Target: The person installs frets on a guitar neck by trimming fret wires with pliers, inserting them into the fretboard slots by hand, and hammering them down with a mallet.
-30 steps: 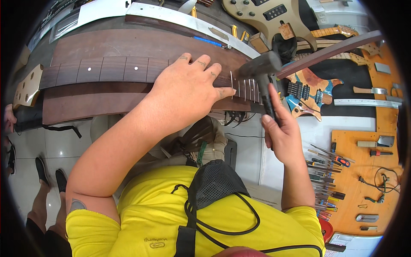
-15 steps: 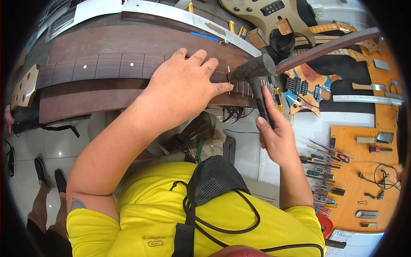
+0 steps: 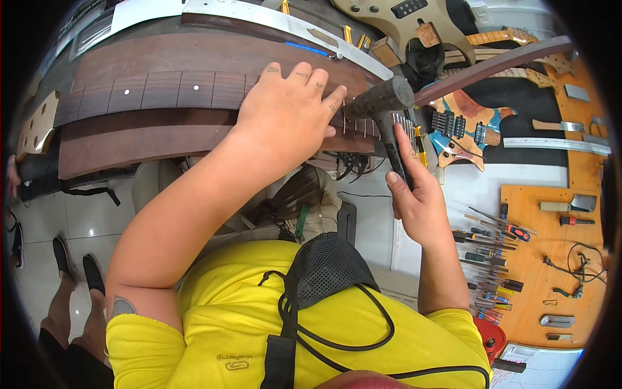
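Note:
A guitar neck [image 3: 164,89] with a dark fretboard and white dot inlays lies across a brown wooden board. My left hand [image 3: 285,107] rests over it, three fingers bent at its far edge. Its index finger is stretched toward a silver fret wire [image 3: 344,119], and the thumb tip shows at the near side. In my right hand [image 3: 418,201] is a black mallet [image 3: 389,97], gripped by its handle. The mallet's head sits over the fretboard just right of that fret wire; whether it touches is unclear. Several more fret wires [image 3: 402,121] show to the right of the head.
Under the neck is the brown board [image 3: 129,55]. A long metal straightedge [image 3: 259,18] and a blue pen [image 3: 306,48] lie beyond it. Guitar bodies, including a blue-and-wood one [image 3: 463,129], lie right. Files and screwdrivers line an orange tool board [image 3: 525,259]. Someone's legs [image 3: 61,311] show left.
My left index finger has moved away from me along the fret wire, and the thumb now shows. The neck has shifted slightly left. The mallet stays nearly in place.

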The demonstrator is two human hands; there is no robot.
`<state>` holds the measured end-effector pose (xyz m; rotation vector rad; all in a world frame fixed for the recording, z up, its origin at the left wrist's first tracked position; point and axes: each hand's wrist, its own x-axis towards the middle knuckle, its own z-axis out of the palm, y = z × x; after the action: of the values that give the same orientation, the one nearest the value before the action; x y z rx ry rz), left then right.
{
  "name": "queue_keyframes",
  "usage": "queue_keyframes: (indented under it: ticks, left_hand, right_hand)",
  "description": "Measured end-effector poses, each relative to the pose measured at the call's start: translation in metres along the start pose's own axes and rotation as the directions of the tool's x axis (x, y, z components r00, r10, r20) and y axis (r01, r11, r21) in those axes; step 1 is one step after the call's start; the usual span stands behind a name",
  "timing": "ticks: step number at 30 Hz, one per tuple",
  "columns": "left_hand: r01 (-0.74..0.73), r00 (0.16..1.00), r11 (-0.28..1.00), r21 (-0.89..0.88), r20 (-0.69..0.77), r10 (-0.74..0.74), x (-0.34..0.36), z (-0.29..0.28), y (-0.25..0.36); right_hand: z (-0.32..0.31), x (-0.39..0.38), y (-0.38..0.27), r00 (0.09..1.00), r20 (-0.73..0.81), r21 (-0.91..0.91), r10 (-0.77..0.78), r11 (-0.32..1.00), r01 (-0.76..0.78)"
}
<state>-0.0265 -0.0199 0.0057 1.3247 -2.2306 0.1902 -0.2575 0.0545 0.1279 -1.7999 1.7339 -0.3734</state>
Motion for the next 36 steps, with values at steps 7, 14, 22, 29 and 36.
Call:
queue_keyframes:
  ticks: [7, 14, 22, 29, 36]
  left_hand:
    - [-0.029, 1.000, 0.996, 0.082, 0.008, 0.028, 0.002, 0.003, 0.001]
    - [-0.028, 1.000, 0.997, 0.078, 0.009, 0.027, 0.003, 0.002, 0.000]
    - [-0.026, 1.000, 0.997, 0.077, -0.014, 0.027, 0.000, 0.005, -0.001]
    - [-0.030, 0.999, 0.996, 0.084, -0.018, 0.032, 0.001, 0.005, -0.001]
    - [-0.031, 0.999, 0.996, 0.079, -0.020, 0.033, 0.003, 0.002, -0.002]
  right_hand:
    - [0.010, -0.006, 0.021, 0.992, -0.098, 0.019, -0.085, 0.996, 0.087]
    - [0.013, -0.004, 0.042, 0.984, -0.047, -0.070, -0.173, 0.983, 0.169]
    - [0.008, -0.016, 0.018, 0.972, -0.054, 0.091, 0.229, 0.970, -0.223]
    - [0.016, -0.013, 0.041, 0.988, -0.057, -0.047, -0.146, 0.988, 0.144]
    - [0.004, -0.016, 0.033, 0.994, -0.029, -0.096, -0.107, 0.990, 0.103]
